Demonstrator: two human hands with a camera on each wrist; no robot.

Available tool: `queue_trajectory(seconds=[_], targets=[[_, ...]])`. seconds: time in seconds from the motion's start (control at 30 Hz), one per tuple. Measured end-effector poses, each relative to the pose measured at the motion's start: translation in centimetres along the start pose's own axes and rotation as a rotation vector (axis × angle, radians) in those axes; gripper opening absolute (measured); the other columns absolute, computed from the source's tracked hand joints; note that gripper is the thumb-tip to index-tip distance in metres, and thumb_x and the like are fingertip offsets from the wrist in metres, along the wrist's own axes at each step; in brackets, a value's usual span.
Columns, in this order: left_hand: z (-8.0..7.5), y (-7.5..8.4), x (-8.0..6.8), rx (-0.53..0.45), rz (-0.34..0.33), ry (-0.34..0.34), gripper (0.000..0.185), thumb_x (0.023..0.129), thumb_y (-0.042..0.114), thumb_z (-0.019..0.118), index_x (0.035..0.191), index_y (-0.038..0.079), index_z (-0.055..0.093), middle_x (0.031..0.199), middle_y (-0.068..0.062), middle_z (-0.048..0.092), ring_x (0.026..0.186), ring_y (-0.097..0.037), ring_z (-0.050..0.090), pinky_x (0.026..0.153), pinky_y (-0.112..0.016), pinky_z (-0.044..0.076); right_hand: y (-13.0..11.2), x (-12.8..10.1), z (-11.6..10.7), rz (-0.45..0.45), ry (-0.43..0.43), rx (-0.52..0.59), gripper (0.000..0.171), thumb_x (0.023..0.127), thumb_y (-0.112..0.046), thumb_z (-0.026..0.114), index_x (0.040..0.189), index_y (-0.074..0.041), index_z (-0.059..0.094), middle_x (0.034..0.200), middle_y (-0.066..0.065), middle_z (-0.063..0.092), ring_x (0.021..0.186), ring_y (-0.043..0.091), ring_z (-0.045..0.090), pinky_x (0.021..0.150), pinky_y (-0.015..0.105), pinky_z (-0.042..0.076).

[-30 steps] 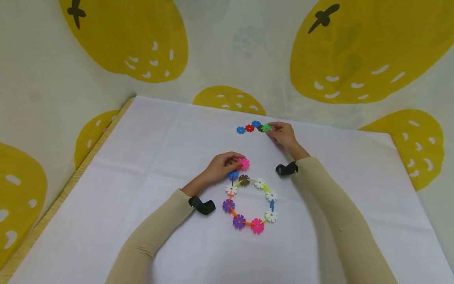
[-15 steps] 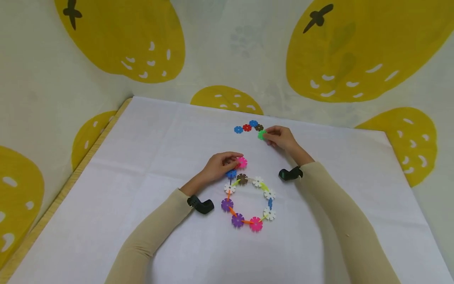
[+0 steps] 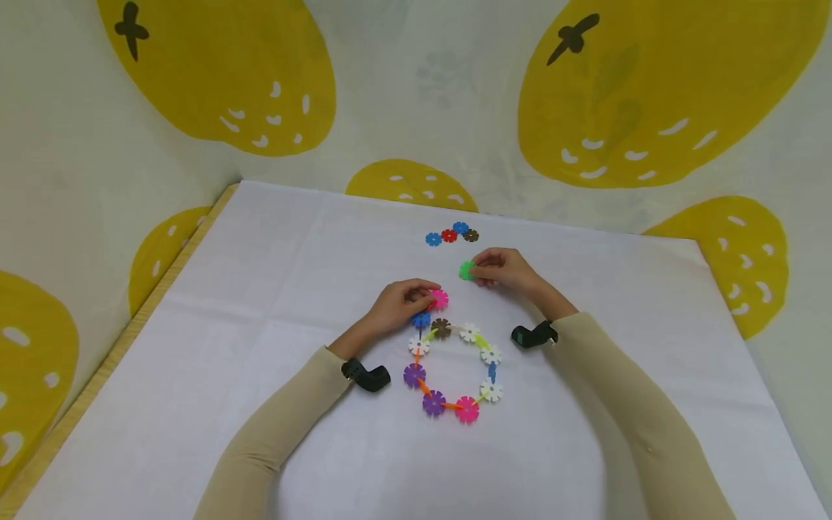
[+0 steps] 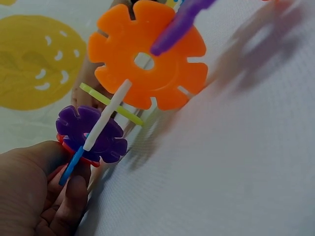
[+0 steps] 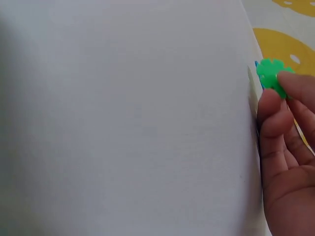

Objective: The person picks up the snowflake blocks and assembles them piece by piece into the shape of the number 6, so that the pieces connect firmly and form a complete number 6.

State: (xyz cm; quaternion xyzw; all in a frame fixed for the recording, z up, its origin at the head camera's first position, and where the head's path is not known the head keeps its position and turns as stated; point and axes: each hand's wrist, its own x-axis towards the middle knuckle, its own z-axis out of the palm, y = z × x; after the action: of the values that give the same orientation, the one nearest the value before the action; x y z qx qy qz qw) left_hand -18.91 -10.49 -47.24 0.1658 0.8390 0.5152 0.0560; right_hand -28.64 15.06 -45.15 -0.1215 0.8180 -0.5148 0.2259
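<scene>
My left hand [image 3: 393, 306] pinches the upper end of a joined ring of flower-shaped, notched plastic discs, by a pink disc [image 3: 440, 298] next to a blue disc [image 3: 421, 319]. The ring runs down through purple [image 3: 434, 403], pink, white and brown discs, some standing on edge. Seen from the left wrist, an orange disc [image 4: 118, 49] looms close, and a purple disc [image 4: 101, 130] overlaps a red one at my fingers. My right hand [image 3: 508, 270] holds a green notched disc [image 3: 466, 271] between thumb and fingers, apart from the ring; the right wrist view shows this green disc [image 5: 268, 73] too.
Blue, red [image 3: 449, 236] and brown [image 3: 471, 235] loose discs lie in a row near the far edge of the white-covered table [image 3: 214, 347]. A wall hanging with yellow fruit shapes [image 3: 416, 184] rises behind it. Black cameras [image 3: 367, 377] sit on both wrists.
My right hand has carried the green disc away from the far row, toward me and left, nearer the pink disc. The left hand keeps its hold in nearly the same place.
</scene>
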Motion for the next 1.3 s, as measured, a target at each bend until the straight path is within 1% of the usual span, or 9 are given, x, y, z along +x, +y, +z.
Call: queue_trajectory(seconds=[0.1,0.23,0.37,0.47,0.6,0.83,1.1,1.23,1.3], targets=[[0.0,0.0,0.0,-0.001,-0.001,0.003,0.029,0.095,0.015,0.065,0.123,0.006,0.067,0.101,-0.009,0.071,0.083,-0.014,0.066,0.072,-0.022,0.048,-0.1,-0.4,0.4,-0.021,-0.057,-0.007,0.027,0.091,-0.016,0.071,0.109,0.001,0.063,0.085,0.003,0.068,0.07,0.016,0.062,0.066,0.022,0.051],[0.0,0.0,0.0,-0.009,-0.005,0.01,0.029,0.095,0.015,0.065,0.123,0.007,0.067,0.1,-0.009,0.071,0.082,-0.014,0.065,0.071,-0.022,0.047,-0.2,-1.0,0.9,-0.064,-0.136,-0.002,0.025,0.09,-0.015,0.072,0.105,0.002,0.064,0.084,0.006,0.069,0.07,0.017,0.062,0.067,0.024,0.052],[0.0,0.2,0.0,-0.022,-0.015,0.012,0.029,0.095,0.016,0.065,0.123,0.007,0.066,0.099,-0.008,0.071,0.082,-0.014,0.065,0.07,-0.022,0.047,-0.2,-1.3,1.3,-0.107,-0.226,0.038,0.023,0.089,-0.01,0.072,0.103,0.006,0.064,0.083,0.01,0.07,0.07,0.016,0.063,0.069,0.025,0.053],[0.1,0.1,0.0,-0.021,-0.021,0.014,0.029,0.095,0.015,0.065,0.123,0.007,0.066,0.099,-0.009,0.071,0.082,-0.014,0.065,0.07,-0.022,0.047,-0.1,-1.4,1.5,-0.121,-0.287,0.085,0.022,0.089,-0.005,0.07,0.104,0.01,0.063,0.086,0.011,0.072,0.073,0.016,0.066,0.073,0.026,0.055],[0.1,0.0,0.1,-0.018,-0.015,0.021,0.029,0.095,0.015,0.065,0.122,0.006,0.067,0.1,-0.01,0.071,0.081,-0.014,0.065,0.069,-0.021,0.047,-0.1,-1.5,1.7,-0.142,-0.33,0.118,0.021,0.089,-0.003,0.069,0.104,0.011,0.063,0.09,0.013,0.073,0.08,0.018,0.071,0.078,0.028,0.056],[0.1,0.0,0.1,-0.017,0.002,0.014,0.029,0.095,0.014,0.064,0.122,0.005,0.066,0.101,-0.011,0.071,0.081,-0.015,0.065,0.07,-0.021,0.047,0.0,-1.6,2.1,-0.161,-0.301,0.108,0.016,0.087,-0.003,0.071,0.099,0.008,0.066,0.09,0.01,0.074,0.081,0.018,0.072,0.079,0.028,0.056],[-0.1,-0.2,0.1,-0.008,0.0,0.013,0.028,0.094,0.012,0.065,0.121,0.004,0.068,0.103,-0.012,0.072,0.084,-0.016,0.066,0.072,-0.022,0.049,-0.3,-1.4,2.9,-0.236,-0.236,-0.017,0.012,0.082,-0.011,0.079,0.087,-0.001,0.075,0.091,0.008,0.073,0.083,0.017,0.066,0.078,0.023,0.053],[0.0,-0.2,0.1,-0.027,0.002,0.018,0.028,0.095,0.011,0.064,0.121,0.003,0.067,0.1,-0.012,0.071,0.082,-0.016,0.065,0.071,-0.022,0.048,-0.5,-1.3,3.1,-0.237,-0.203,-0.028,0.009,0.081,-0.01,0.08,0.086,-0.004,0.075,0.089,0.007,0.073,0.082,0.015,0.065,0.076,0.023,0.051],[0.1,0.0,0.2,-0.03,0.003,0.006,0.028,0.096,0.011,0.062,0.123,0.003,0.066,0.096,-0.012,0.07,0.079,-0.014,0.063,0.069,-0.022,0.047,-0.5,-1.4,3.1,-0.239,-0.202,-0.016,0.009,0.082,-0.008,0.078,0.088,-0.002,0.074,0.09,0.007,0.073,0.082,0.014,0.066,0.076,0.023,0.052]])
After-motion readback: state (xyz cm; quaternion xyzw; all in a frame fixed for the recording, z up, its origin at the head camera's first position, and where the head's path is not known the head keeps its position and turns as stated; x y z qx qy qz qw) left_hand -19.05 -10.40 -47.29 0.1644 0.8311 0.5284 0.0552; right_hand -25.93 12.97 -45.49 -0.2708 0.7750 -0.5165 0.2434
